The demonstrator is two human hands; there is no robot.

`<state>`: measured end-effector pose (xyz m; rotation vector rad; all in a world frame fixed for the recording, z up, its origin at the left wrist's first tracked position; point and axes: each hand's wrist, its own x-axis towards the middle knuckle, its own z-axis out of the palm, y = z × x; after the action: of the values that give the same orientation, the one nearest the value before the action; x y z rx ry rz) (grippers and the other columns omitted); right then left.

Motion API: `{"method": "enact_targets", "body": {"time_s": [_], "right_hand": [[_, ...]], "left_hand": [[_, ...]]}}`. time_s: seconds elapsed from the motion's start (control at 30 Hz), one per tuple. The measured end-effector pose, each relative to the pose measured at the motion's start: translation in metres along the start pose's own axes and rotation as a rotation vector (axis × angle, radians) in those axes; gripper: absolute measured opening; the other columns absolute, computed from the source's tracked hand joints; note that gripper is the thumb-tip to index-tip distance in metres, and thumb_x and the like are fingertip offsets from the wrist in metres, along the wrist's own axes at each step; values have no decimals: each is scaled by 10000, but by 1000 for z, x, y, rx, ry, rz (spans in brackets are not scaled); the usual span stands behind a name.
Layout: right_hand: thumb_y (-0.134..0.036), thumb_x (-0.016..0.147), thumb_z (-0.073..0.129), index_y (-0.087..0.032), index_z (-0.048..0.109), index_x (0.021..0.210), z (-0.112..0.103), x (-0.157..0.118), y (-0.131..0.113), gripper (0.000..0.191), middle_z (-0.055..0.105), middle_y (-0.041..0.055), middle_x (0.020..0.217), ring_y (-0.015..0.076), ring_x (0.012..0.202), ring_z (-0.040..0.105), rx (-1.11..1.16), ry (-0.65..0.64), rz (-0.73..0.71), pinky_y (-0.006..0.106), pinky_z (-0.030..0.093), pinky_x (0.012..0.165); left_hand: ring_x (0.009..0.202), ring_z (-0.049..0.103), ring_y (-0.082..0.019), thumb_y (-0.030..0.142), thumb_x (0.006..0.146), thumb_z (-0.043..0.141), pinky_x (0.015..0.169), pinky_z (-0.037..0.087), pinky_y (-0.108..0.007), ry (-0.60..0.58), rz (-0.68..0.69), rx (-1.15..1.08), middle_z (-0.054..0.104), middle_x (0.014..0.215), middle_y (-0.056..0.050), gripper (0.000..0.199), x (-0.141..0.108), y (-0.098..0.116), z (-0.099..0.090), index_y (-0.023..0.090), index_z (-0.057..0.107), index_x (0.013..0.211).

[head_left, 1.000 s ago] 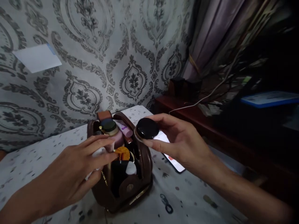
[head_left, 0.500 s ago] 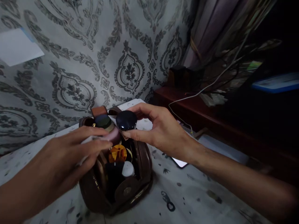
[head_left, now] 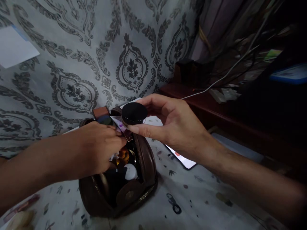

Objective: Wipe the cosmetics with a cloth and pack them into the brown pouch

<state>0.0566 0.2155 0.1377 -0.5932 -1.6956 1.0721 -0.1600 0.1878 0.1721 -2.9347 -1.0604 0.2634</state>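
Observation:
An open brown zip bag point(head_left: 149, 159) stands on a patterned white cloth. Between the thumb and fingers of my right hand point(head_left: 172, 124) is a round jar with a black lid point(head_left: 134, 113), held over the bag's back right edge. My left hand point(head_left: 96, 148) reaches over the bag's left side, its fingers bent down inside; what they grip, if anything, is hidden. Inside the bag are an amber round item point(head_left: 123, 155), a white round cap point(head_left: 130, 172) and a dark green lid point(head_left: 105, 120). A white and purple packet point(head_left: 120, 124) lies beside the jar.
A lit phone point(head_left: 183, 161) lies on the cloth right of the bag. Behind hangs a patterned grey curtain or wall covering point(head_left: 133, 70). At the right is a dark red ledge point(head_left: 203, 103) with cables. Pale items point(head_left: 22, 220) sit at the lower left.
My left hand has moved right and down into the bag, covering the pink lid. My right hand has lifted the black-lidded jar slightly. More of the phone shows.

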Motion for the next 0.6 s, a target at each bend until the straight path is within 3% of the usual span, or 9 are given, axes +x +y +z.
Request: {"method": "enact_targets", "body": {"time_s": [0.13,0.27,0.37,0.6], "right_hand": [[-250,746,794,-172,676,934,-1,0,2,236,714,33,957,193,921,658,-14,5,1,365,527,862],[-246,744,795,-175,682,927,0,0,1,226,713,33,959,197,932,655,-18,4,13,366,519,867],[-260,742,799,-176,683,924,0,-1,2,231,712,34,957,195,931,652,-18,-1,15,357,515,861],[-253,748,791,-176,680,913,0,-3,2,213,714,25,920,186,888,656,-39,-49,23,341,529,827]], "left_hand": [[771,646,-236,272,849,600,680,468,-361,-49,12,140,680,820,-51,73,6,5,-1,214,614,808],[747,662,-252,212,808,637,637,479,-356,-153,-118,183,685,783,-51,29,12,19,-7,183,640,807],[832,690,-285,280,793,680,696,515,-384,-200,-214,222,719,878,-80,147,15,26,-11,180,669,901],[901,713,-341,190,801,603,730,549,-459,-366,-393,192,745,959,-105,160,27,37,-22,198,705,922]]}}
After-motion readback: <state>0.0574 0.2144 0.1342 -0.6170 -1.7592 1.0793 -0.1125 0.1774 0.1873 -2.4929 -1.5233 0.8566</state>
